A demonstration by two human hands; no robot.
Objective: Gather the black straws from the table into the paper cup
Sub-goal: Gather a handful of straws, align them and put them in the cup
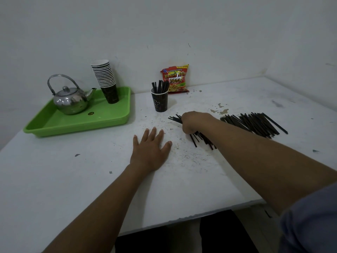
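The right hand [191, 123] is squeezing a bunch of straws [202, 138] near the cup [159, 101], and should be keeping them straight.

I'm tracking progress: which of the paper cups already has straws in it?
The lone paper cup standing on the table before the snack bag; black straws stick out. The stacked cups on the green tray hold none visible.
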